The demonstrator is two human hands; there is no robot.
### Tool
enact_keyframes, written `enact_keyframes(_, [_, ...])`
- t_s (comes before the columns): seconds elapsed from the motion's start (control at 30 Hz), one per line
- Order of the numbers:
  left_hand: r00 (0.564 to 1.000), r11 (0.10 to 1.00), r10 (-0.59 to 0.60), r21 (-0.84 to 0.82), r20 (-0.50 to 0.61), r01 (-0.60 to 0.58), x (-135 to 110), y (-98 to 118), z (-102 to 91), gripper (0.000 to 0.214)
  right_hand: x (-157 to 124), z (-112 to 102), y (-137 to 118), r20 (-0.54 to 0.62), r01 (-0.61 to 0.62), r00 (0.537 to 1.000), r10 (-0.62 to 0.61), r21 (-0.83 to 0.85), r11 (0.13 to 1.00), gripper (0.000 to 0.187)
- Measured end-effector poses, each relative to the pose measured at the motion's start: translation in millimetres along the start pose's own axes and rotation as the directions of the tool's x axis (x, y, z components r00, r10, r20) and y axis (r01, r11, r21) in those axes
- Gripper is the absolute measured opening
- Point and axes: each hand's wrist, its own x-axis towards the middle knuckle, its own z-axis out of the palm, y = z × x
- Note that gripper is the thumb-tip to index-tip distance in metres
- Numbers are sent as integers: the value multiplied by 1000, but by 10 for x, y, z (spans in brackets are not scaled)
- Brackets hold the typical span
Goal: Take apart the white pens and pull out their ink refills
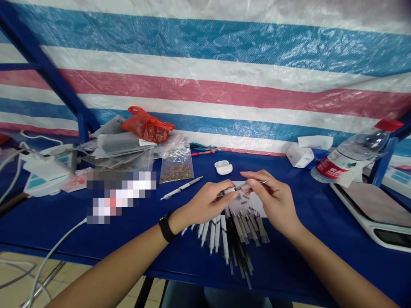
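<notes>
Between my two hands is a pen [241, 187] with a grey grip and a metal tip. My left hand [213, 199] is closed round its white rear part. My right hand [272, 194] pinches the grey front part near the tip. Below them on the blue table lie several white pen barrels [212, 235], dark refills [241, 256] and grey pen fronts with metal tips [252, 229]. A white sheet [258, 206] with small dark springs lies under my hands. One assembled white pen [181, 188] lies apart, left of my left hand.
Behind the hands sits a white earbud case [223, 167]. Clear bags [176, 164] of small parts and a red plastic bag [147, 125] are at the back left. A bottle [349, 152] and a scale [375, 209] stand right. A white cable [61, 244] hangs over the left front edge.
</notes>
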Motion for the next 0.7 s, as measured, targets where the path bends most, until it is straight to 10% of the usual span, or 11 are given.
enact_keyframes(0.23, [995,950,98,300,-29,-85,-14,-34,10,37,44,-88,61,-7,-133,991,135,125,983,22])
enact_keyframes(0.7, [995,924,100,373,-26,-83,-2,-49,-30,35,66,-119,48,32,-167,986,166,10,986,20])
